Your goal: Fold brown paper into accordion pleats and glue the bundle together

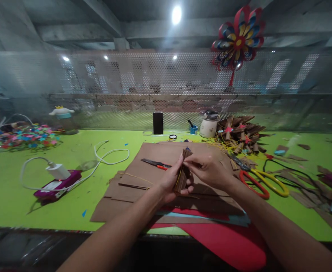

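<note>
My left hand (173,177) is wrapped round a bundle of folded brown paper (184,175), held upright and slightly tilted. A thin yellow string (179,176) runs along the bundle. At its upper end, my right hand (207,166) has thumb and forefinger pinched together; what is between them is too small to tell. Beneath both hands lie stacked sheets of brown paper (149,166). A utility knife (156,163) with red on its handle rests on them, left of the bundle. Scissors with red and yellow handles (263,181) lie to the right of my right hand.
A pile of folded brown paper pieces (241,136) sits at the back right beside a white jar (209,125). On the left are a purple power strip (58,187), a white cable (112,152) and colourful paper stars (27,138). Red paper (228,241) overhangs the front edge.
</note>
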The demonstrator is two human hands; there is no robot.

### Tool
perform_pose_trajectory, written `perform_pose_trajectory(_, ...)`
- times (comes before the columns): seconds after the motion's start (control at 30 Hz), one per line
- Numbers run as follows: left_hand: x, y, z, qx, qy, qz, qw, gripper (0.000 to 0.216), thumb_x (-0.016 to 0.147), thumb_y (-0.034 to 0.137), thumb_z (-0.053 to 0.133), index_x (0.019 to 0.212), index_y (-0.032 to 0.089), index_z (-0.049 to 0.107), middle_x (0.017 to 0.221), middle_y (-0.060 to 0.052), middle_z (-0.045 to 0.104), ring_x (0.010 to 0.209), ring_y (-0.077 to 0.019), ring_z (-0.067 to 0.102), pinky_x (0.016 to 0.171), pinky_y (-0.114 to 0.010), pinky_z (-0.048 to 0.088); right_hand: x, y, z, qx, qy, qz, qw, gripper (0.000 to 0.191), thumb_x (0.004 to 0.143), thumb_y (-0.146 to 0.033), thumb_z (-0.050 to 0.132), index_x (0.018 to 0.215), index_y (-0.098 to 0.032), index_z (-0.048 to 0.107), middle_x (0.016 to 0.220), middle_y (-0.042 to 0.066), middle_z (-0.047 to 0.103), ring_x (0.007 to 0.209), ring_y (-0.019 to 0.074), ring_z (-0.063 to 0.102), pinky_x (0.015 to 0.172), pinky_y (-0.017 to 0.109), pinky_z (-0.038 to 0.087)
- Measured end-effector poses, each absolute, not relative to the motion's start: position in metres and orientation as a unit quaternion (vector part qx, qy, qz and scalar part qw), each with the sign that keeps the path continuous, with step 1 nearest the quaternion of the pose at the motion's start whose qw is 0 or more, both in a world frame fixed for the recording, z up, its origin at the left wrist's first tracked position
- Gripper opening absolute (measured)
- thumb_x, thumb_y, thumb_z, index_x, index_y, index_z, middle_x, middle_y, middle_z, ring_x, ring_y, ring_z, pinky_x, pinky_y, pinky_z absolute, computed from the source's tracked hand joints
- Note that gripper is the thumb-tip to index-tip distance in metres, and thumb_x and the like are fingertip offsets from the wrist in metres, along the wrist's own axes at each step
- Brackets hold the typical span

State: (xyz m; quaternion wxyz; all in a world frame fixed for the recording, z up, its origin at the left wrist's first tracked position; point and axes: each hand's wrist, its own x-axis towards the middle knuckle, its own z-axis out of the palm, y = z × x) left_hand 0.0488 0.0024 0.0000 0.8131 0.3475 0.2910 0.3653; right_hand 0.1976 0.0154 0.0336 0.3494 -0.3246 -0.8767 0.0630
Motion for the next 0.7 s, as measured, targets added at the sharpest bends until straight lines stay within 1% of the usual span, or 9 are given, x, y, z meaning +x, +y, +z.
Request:
perform_pose_trajectory(0.17,0.05,0.001,0.001,0.392,0.268,0.343,0.811,0.05,0.075,0.068,0.039,0.077,0.018,0.048,0.048,0.004,0.044,0.033,-0.0077,0.041,0.029,-0.014,0.017,0.202,0.014,0.042,-0.345,-0.866,0.008,0.363,0.016,0.082,-0.021,0.051,0.078,-0.018,0.066,0.07,0.002,0.067,0.061,0.0121,0.058,0.057,0.021,0.037)
perform_pose_trajectory(0.27,0.05,-0.002,0.002,0.411,0.264,0.329,0.808,0.047,0.077,0.065,0.039,0.078,0.018,0.047,0.049,0.005,0.041,0.033,-0.0065,0.038,0.03,-0.015,0.014,0.204,0.013,0.045,-0.354,-0.856,-0.025,0.377,0.015,0.082,-0.021,0.051,0.075,-0.018,0.065,0.069,0.002,0.066,0.06,0.0117,0.056,0.056,0.021,0.035)
perform_pose_trajectory(0.37,0.049,-0.006,0.004,0.434,0.278,0.325,0.793,0.041,0.078,0.058,0.045,0.078,0.017,0.048,0.052,0.005,0.041,0.036,-0.0055,0.038,0.032,-0.014,0.013,0.205,0.015,0.044,-0.379,-0.838,-0.059,0.388,0.017,0.082,-0.022,0.05,0.072,-0.018,0.062,0.065,0.002,0.063,0.058,0.0122,0.052,0.056,0.023,0.033)
perform_pose_trajectory(0.5,0.049,-0.008,0.004,0.448,0.287,0.33,0.779,0.026,0.075,0.039,0.058,0.075,0.016,0.046,0.053,0.006,0.039,0.037,-0.0035,0.035,0.033,-0.014,0.015,0.207,0.02,0.04,-0.392,-0.828,-0.079,0.393,0.017,0.083,-0.022,0.049,0.07,-0.017,0.058,0.067,0.003,0.06,0.062,0.0135,0.051,0.06,0.024,0.034)
perform_pose_trajectory(0.57,0.049,-0.007,0.002,0.446,0.285,0.33,0.782,0.02,0.075,0.032,0.058,0.077,0.016,0.047,0.052,0.006,0.038,0.036,-0.0034,0.033,0.033,-0.014,0.015,0.208,0.022,0.039,-0.386,-0.83,-0.079,0.394,0.016,0.083,-0.021,0.048,0.07,-0.017,0.056,0.069,0.003,0.059,0.064,0.0138,0.051,0.062,0.024,0.034)
perform_pose_trajectory(0.7,0.05,-0.007,0.0,0.452,0.276,0.326,0.783,0.018,0.078,0.028,0.052,0.09,0.016,0.049,0.053,0.006,0.035,0.036,-0.0045,0.032,0.032,-0.015,0.015,0.212,0.027,0.039,-0.389,-0.824,-0.083,0.405,0.018,0.083,-0.022,0.047,0.067,-0.017,0.052,0.069,0.004,0.057,0.063,0.0136,0.049,0.061,0.024,0.034)
